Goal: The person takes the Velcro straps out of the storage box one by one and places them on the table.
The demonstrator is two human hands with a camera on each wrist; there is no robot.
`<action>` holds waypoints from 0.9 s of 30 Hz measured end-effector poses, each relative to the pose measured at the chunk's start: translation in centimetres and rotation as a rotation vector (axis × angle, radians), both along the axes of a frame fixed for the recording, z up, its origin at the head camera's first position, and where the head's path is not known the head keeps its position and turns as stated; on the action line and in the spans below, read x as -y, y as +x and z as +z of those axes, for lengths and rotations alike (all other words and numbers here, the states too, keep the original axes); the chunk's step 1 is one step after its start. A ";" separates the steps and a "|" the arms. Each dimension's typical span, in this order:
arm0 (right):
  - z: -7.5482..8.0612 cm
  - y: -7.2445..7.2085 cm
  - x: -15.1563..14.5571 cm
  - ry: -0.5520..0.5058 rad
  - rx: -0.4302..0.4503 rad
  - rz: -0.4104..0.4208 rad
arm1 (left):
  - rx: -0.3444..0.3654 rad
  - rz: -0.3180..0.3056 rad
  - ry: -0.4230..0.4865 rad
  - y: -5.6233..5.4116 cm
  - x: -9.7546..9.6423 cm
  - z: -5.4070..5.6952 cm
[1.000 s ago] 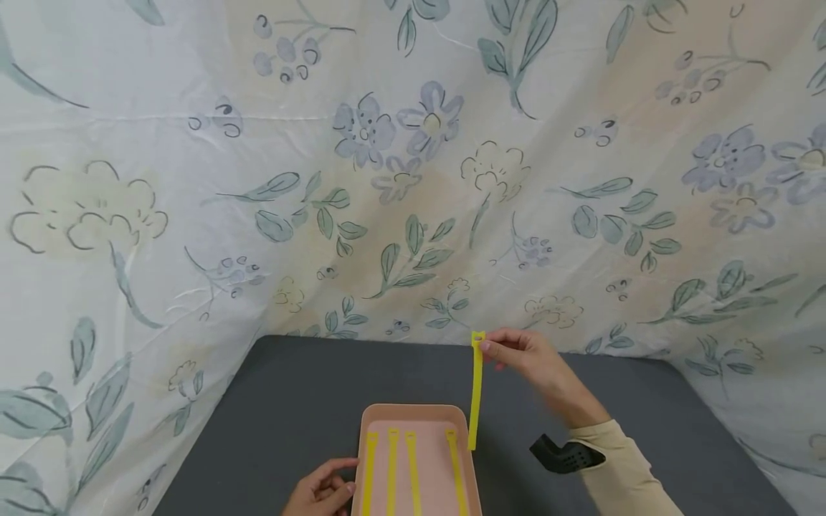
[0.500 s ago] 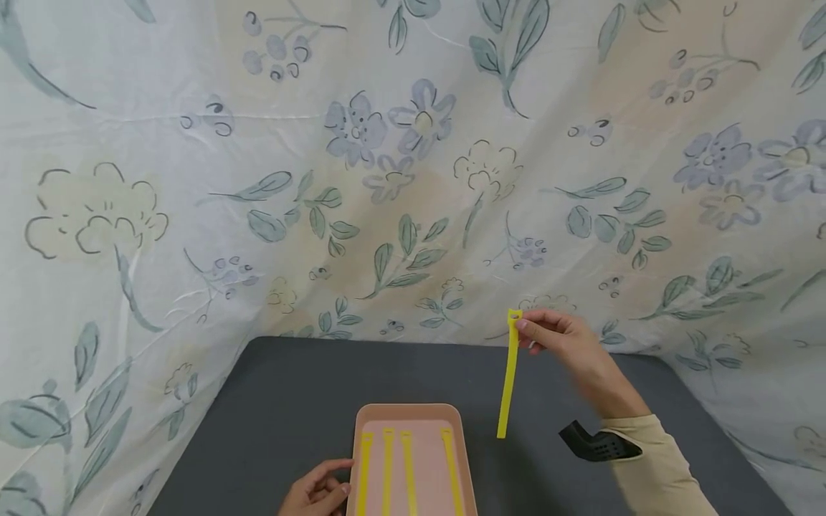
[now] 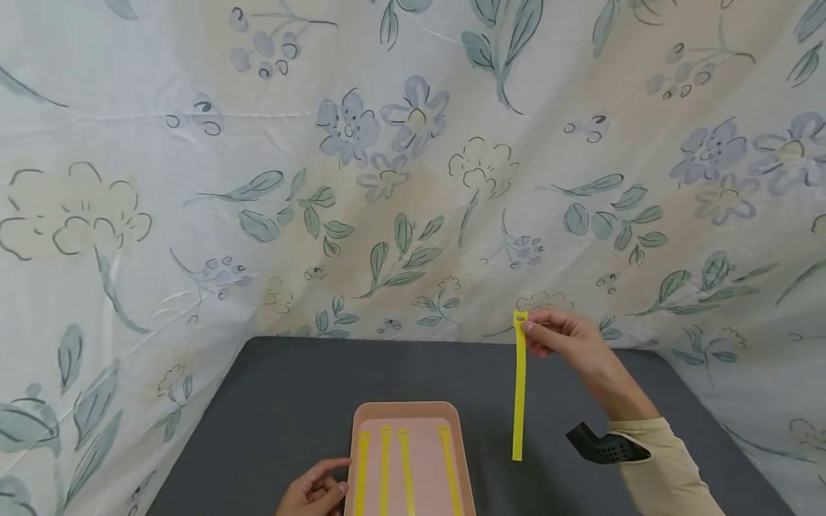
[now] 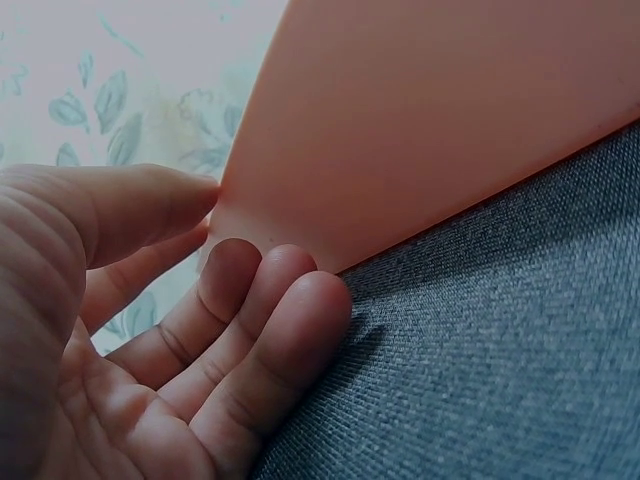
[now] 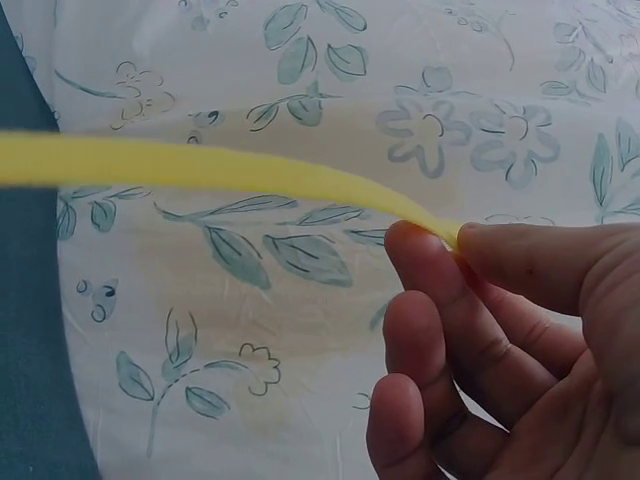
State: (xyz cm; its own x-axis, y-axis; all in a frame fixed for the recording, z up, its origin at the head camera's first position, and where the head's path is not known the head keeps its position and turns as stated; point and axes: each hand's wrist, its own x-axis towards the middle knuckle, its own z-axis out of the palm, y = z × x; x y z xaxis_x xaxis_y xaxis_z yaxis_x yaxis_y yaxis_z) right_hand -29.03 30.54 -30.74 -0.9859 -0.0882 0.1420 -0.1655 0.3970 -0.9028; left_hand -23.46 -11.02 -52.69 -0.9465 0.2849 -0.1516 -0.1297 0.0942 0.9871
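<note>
dark grey tabletop (image 3: pixel 290 401) | pink tray (image 3: pixel 427 466) directly on it | seemingly flat

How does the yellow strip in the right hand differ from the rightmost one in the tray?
The held strip hangs from the right hand; the rightmost strip lies in the tray. In the head camera's view, the held strip's lower end shows, while the rightmost strip runs off-frame. Both are yellow with slotted heads.

The head view looks forward and down across the table (image 3: pixel 290 408) to the flowered cloth (image 3: pixel 413 179). The left wrist view, very near, faces the left hand (image 3: pixel 312 493) and tray (image 4: pixel 400 120), shared with the head view; the right wrist view, likewise near, shares the right hand (image 3: pixel 568 338) and strap (image 3: pixel 520 390)
</note>
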 end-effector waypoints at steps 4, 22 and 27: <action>-0.7 0.1 0.0 0.004 0.034 0.025 | 0.004 -0.002 0.001 0.0 0.0 -0.1; -4.8 0.3 0.5 0.000 0.176 0.062 | 0.012 -0.008 0.006 0.0 0.2 -0.1; -6.4 0.4 0.8 -0.010 0.207 0.089 | 0.023 0.007 0.008 0.1 0.1 -0.2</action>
State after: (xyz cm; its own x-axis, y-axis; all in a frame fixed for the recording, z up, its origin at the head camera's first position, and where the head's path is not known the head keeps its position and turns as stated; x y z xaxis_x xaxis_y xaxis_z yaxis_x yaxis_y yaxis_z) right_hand -28.62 29.73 -37.13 -0.9826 -0.1754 -0.0615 -0.0099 0.3800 -0.9249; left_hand -23.39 -11.10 -52.86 -0.9449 0.2794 -0.1706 -0.1526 0.0851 0.9846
